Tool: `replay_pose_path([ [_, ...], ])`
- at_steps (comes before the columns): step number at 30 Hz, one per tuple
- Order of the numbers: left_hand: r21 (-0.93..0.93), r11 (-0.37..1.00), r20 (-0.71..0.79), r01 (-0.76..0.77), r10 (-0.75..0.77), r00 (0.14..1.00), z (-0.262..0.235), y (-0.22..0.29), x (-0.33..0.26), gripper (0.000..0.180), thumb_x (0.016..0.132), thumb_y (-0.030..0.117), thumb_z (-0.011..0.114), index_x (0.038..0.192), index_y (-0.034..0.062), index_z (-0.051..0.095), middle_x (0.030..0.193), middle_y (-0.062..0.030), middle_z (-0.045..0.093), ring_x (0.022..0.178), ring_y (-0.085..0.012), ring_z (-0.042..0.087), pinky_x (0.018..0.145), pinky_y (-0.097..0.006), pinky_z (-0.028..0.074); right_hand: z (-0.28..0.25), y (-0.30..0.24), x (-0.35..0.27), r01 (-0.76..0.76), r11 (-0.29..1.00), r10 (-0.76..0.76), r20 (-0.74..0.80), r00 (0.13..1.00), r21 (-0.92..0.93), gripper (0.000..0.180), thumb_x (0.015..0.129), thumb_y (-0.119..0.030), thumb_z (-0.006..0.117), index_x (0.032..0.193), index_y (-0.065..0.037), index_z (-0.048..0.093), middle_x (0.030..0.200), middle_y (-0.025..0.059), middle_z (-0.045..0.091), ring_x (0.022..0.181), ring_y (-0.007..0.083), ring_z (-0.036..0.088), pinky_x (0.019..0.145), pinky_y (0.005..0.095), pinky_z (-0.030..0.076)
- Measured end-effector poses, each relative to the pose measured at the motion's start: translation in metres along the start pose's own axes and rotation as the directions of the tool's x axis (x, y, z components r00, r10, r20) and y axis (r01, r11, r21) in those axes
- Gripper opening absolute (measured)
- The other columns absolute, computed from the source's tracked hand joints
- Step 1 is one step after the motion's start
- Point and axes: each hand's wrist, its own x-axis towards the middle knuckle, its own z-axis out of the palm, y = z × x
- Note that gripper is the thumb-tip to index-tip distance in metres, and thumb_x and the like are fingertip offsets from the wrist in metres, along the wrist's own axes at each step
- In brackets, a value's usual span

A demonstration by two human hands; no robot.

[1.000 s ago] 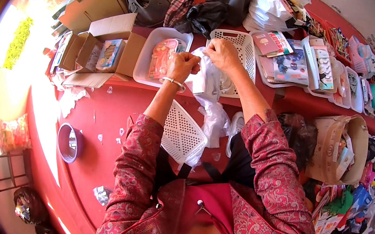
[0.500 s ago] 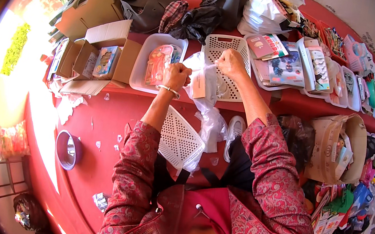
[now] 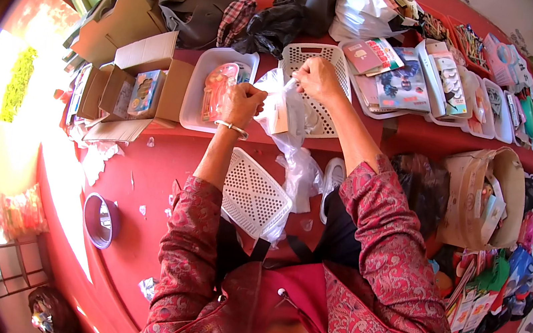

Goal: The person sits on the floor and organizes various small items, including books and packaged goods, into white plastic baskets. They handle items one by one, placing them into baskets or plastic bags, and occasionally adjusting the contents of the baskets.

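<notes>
Both hands, left hand and right hand, pinch a clear plastic bag above the red desk, probably to open it over the white basket.

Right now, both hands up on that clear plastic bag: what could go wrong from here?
1. The clear plastic bag is thin and pulled between left hand and right hand; it might tear and drop the small packet inside.
2. The white perforated basket leans by the person's lap below the bag's trailing plastic, so a snag might tip it.
</notes>
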Motion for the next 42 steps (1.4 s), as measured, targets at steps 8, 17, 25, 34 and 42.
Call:
replay_pose_path([
  [8, -0.114, 0.989, -0.035, -0.098, 0.095, 0.995, -0.002, 0.023, -0.007, 0.018, 0.081, 0.016, 0.06, 0.077, -0.0013, 0.058, 0.068, -0.0048, 0.058, 0.059, -0.0091, 0.054, 0.051, -0.021, 0.044, 0.024, -0.025, -0.003, 0.083, 0.957, -0.089, 0.008, 0.996, 0.279, 0.021, 0.076, -0.013, 0.061, 0.064, 0.004, 0.056, 0.055, 0.0131, 0.058, 0.048, 0.0184, 0.06, 0.046, 0.0306, 0.047],
  [17, -0.393, 0.917, 0.141, -0.073, 0.139, 0.98, -0.04, 0.041, -0.048, 0.015, 0.084, 0.014, 0.056, 0.078, 0.0026, 0.05, 0.079, -0.0079, 0.06, 0.066, -0.0108, 0.056, 0.062, -0.022, 0.047, 0.035, -0.085, -0.033, 0.327, 0.923, -0.333, -0.004, 0.943, 0.203, 0.019, 0.077, -0.015, 0.063, 0.068, 0.002, 0.058, 0.056, 0.0043, 0.056, 0.049, 0.0083, 0.051, 0.045, 0.0237, 0.039],
  [25, -0.494, 0.864, 0.07, -0.1, 0.154, 0.986, -0.089, 0.055, -0.094, 0.014, 0.083, 0.009, 0.055, 0.073, 0.0021, 0.049, 0.068, -0.0051, 0.055, 0.055, -0.0073, 0.047, 0.051, -0.019, 0.039, 0.052, -0.107, -0.057, -0.1, 0.756, -0.305, 0.483, 0.821, 0.647, 0.021, 0.076, -0.011, 0.061, 0.096, -0.003, 0.059, 0.073, 0.0002, 0.059, 0.052, 0.0069, 0.053, 0.046, 0.0203, 0.039],
  [34, -0.386, 0.912, -0.035, -0.139, 0.136, 0.99, -0.112, 0.032, -0.108, 0.011, 0.083, 0.005, 0.052, 0.073, 0.002, 0.048, 0.069, -0.0056, 0.055, 0.057, -0.0074, 0.046, 0.052, -0.019, 0.038, 0.105, -0.111, -0.064, 0.16, 0.917, -0.273, 0.281, 0.92, 0.367, 0.012, 0.065, -0.008, 0.066, 0.069, 0.002, 0.063, 0.065, 0.0107, 0.063, 0.06, 0.0129, 0.059, 0.058, 0.0275, 0.046],
  [42, -0.531, 0.842, -0.15, -0.099, 0.021, 0.988, -0.102, 0.022, -0.096, 0.015, 0.082, 0.008, 0.056, 0.071, 0.0002, 0.05, 0.069, -0.0067, 0.057, 0.055, -0.0081, 0.047, 0.052, -0.019, 0.041, 0.112, -0.108, -0.059, 0.282, 0.935, -0.321, 0.171, 0.932, 0.216, 0.013, 0.07, -0.008, 0.061, 0.076, 0.003, 0.063, 0.068, 0.0155, 0.063, 0.064, 0.0189, 0.061, 0.062, 0.0304, 0.047],
])
